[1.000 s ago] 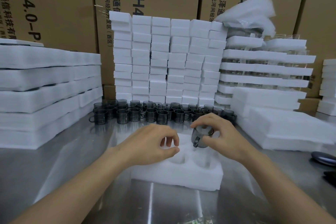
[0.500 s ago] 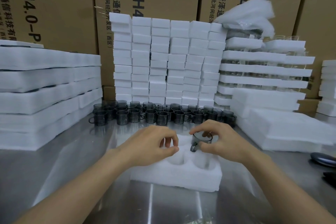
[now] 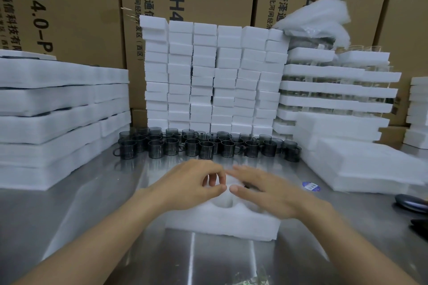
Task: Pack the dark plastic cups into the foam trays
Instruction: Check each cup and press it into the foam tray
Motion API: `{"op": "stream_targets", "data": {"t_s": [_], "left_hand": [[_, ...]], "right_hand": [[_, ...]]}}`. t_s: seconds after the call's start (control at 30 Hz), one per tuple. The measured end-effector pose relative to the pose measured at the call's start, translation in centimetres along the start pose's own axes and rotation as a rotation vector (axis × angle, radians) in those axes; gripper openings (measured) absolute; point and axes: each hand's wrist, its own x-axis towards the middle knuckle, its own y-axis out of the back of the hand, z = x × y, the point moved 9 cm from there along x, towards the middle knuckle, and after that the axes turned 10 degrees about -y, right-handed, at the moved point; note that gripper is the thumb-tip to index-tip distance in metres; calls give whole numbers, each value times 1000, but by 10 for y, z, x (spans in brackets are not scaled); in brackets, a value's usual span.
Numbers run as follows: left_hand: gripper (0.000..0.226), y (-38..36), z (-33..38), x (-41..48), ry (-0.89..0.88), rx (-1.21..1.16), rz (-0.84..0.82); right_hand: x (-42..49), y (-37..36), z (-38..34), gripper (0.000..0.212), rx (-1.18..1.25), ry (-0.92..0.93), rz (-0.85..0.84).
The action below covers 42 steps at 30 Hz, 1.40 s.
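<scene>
since half a second before, the right hand (image 3: 266,194) had dropped from a raised pinch on a dark cup to lie flat, palm down, fingers spread and straight, over the right side of the foam tray (image 3: 222,222); that cup was now almost wholly hidden beneath the palm, only a dark sliver (image 3: 249,184) showing, so its handle direction and tilt could not be told; whether the hand gripped it could not be told either; the left hand (image 3: 192,185) had stayed over the tray's left side, thumb and forefinger curled toward each other with nothing visible between them.

the tray lay on the steel table (image 3: 92,215), its long axis running left to right; one round pocket (image 3: 223,202) showed between the hands and looked empty; behind it, rows of dark cups (image 3: 203,144) stood upright, mouths up, handles mostly to the sides; stacks of foam blocks (image 3: 213,76) rose behind them, foam tray stacks (image 3: 58,111) at left, cardboard boxes (image 3: 69,7) at the back.
</scene>
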Motion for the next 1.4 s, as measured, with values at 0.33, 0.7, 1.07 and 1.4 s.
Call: {"op": "stream_targets", "data": {"t_s": [0.33, 0.7, 1.07, 1.4], "left_hand": [[19, -1, 1, 0, 12, -23, -14], [10, 6, -66, 74, 255, -98, -31], [58, -37, -126, 103, 529, 356, -282], [12, -4, -81, 108, 357, 342, -116]], "right_hand": [[8, -12, 9, 98, 67, -42, -64], [-31, 94, 150, 68, 228, -607, 784], [-36, 87, 194, 69, 207, -818, 744], [-1, 66, 109, 51, 142, -326, 712]]}}
